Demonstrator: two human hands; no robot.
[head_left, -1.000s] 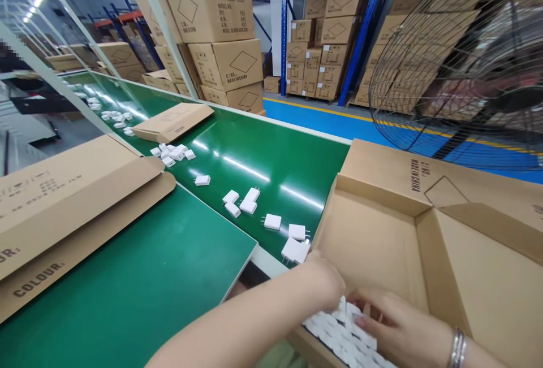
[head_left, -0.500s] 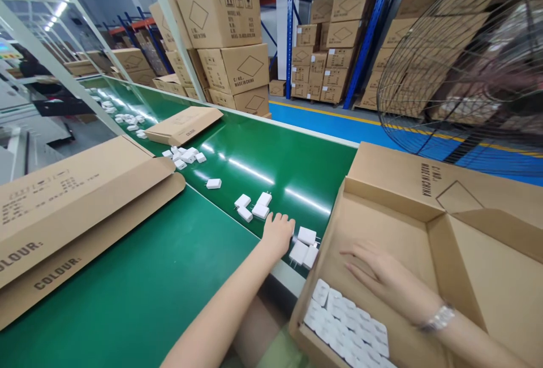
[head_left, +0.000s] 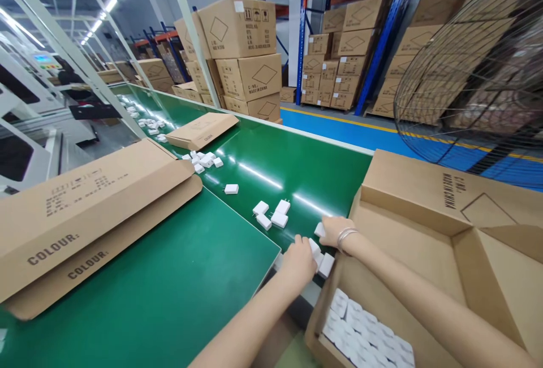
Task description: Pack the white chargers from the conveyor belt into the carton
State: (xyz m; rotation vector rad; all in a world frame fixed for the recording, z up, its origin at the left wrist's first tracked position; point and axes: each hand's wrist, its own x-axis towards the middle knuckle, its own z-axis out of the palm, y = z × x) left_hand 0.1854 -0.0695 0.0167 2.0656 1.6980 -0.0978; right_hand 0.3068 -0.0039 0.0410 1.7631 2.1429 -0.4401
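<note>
White plug adapters lie on the green conveyor belt [head_left: 263, 153]. My left hand [head_left: 299, 258] is closed on a white adapter [head_left: 314, 248] at the belt's near edge, beside another adapter [head_left: 326, 265]. Just beyond it, my right hand [head_left: 336, 230], with bracelets at the wrist, pinches a white adapter [head_left: 319, 229] over the belt; its fingertips are partly hidden. An open cardboard box [head_left: 407, 226] stands at the right, under my right forearm. Rows of white adapters [head_left: 365, 328] fill its near left corner.
Several loose adapters [head_left: 280, 219] are scattered leftward along the belt. A flat carton [head_left: 203, 129] lies on it. Folded cardboard [head_left: 106, 198] covers the left of the green table [head_left: 178, 277]. A wire fan [head_left: 466, 74] stands at the back right.
My right hand has moved left from over the box to the adapters on the belt and closed on one. My left hand has shifted right to the nearby adapters. The view has turned slightly left.
</note>
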